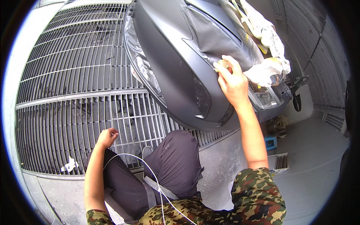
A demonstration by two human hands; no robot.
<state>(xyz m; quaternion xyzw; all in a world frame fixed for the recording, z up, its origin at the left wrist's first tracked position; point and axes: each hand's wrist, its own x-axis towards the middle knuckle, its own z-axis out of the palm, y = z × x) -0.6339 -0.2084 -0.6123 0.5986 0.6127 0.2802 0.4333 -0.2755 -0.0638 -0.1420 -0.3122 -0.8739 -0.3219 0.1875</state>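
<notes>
Camouflage sleeves frame the bottom edge, with a thin white cable point(150, 170) looping up from the chest over the dark grey trousers of the bent knees. From the right sleeve the bare forearm rises to the right hand point(233, 83), which is pressed flat against the matte grey primed car bumper point(176, 71). Its fingers lie together and slightly curled, and under the fingertips sits a small tan sanding pad point(222, 66), pinched against the panel at the edge of the grey masking film point(219, 35) that covers the body above. Just right of this hand hangs crumpled white and yellow masking paper point(268, 69), and below it, close to the wrist, the clear headlight point(264, 96) shows.

Well apart, low on the left, the left hand point(107, 137) rests on the left knee with its fingers loosely curled inward; it holds nothing that can be made out. Beyond that hand spreads the grey steel floor grating point(75, 75), and a scrap of white tape point(69, 164) lies on the grating to its lower left. Far right of both hands, a small blue box point(270, 142) stands on the concrete floor.
</notes>
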